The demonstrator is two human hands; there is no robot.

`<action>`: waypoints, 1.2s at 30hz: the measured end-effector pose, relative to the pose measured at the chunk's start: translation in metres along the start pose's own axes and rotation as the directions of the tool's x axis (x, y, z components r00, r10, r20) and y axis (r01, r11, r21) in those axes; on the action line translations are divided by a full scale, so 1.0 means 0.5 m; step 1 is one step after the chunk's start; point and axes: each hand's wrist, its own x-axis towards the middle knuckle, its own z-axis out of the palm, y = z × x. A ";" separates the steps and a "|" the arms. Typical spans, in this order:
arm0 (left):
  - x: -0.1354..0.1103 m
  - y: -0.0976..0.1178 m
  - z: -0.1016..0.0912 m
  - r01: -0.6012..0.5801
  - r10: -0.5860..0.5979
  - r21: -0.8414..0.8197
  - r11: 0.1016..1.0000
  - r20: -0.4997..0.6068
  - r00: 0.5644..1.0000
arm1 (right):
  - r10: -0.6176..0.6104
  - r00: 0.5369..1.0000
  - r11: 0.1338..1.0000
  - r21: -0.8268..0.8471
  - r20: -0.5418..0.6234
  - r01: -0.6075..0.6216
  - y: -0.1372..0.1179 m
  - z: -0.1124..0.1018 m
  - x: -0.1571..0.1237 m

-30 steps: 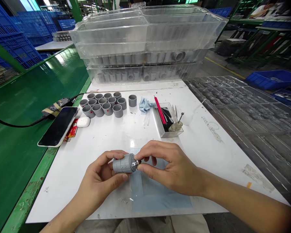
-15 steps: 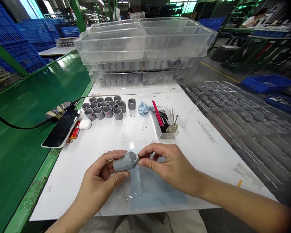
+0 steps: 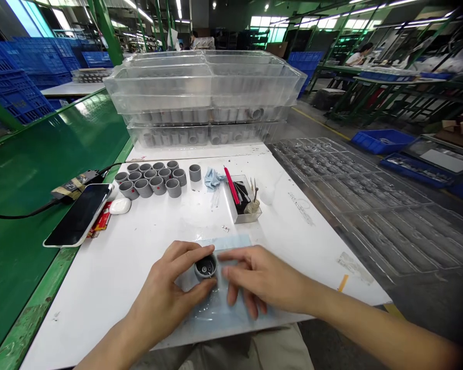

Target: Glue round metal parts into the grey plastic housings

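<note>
My left hand (image 3: 177, 280) grips a grey cylindrical housing (image 3: 206, 267) between thumb and fingers. Its open end faces up towards me, and small round parts show inside the dark bore. Close by on the right is my right hand (image 3: 250, 280), slightly blurred, with its fingers apart and nothing between them. Beneath both hands lies a light blue sheet (image 3: 231, 240) with clear film over it. Beyond them, several grey ring-shaped cups (image 3: 173, 188) stand in rows, some with red marks.
A small clear box (image 3: 249, 218) holds a red pen (image 3: 231, 185) and tools, beside a crumpled blue cloth (image 3: 213, 179). Stacked clear trays (image 3: 158, 97) rise at the back. A phone (image 3: 79, 216) and white earbud case (image 3: 120, 206) lie left. Clear moulded trays (image 3: 370, 205) spread right.
My left hand has turned the housing from lying sideways to open end up, lower over the sheet. My right hand has let go of its small end part and opened. The view has shifted.
</note>
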 end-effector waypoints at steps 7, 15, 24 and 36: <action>-0.016 -0.020 0.021 -0.012 0.011 -0.027 1.000 -0.034 0.999 | -0.633 0.514 0.729 -0.670 -0.579 0.142 -0.036 -0.117 -0.014; -0.008 -0.011 0.010 0.095 -0.097 -0.064 0.993 -0.032 0.995 | -0.713 0.389 0.661 -0.745 -0.584 0.094 -0.075 -0.147 0.011; -0.005 -0.014 0.006 0.182 -0.187 -0.188 0.965 -0.011 0.982 | -0.781 0.157 0.606 -0.674 -0.605 0.423 -0.092 -0.029 -0.029; -0.001 -0.020 0.010 0.126 -0.129 -0.224 0.966 0.002 0.992 | -0.853 0.448 0.514 -0.587 -0.269 0.625 -0.037 0.052 0.066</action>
